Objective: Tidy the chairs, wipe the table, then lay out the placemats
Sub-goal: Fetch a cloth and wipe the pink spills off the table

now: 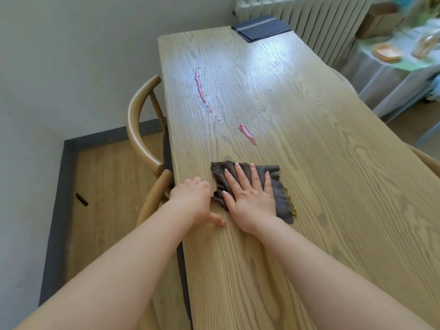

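Observation:
A dark grey cloth (279, 186) lies flat on the long wooden table (321, 163). My right hand (250, 194) presses on the cloth with its fingers spread straight. My left hand (194, 198) rests on the table just left of the cloth, fingers curled under at the cloth's left corner and thumb stretched along the wood; whether it grips the corner is hidden. Beyond the cloth are two streaks of pink liquid, a long one (200, 88) and a short one (247, 134). Dark placemats (260, 28) lie stacked at the table's far end.
A wooden chair (140, 125) is tucked against the table's left side, with another chair back (154, 198) nearer me. On the right, a chair edge (426, 160) shows. A radiator (314, 17) stands behind the table; a side table (392, 65) with clutter is far right.

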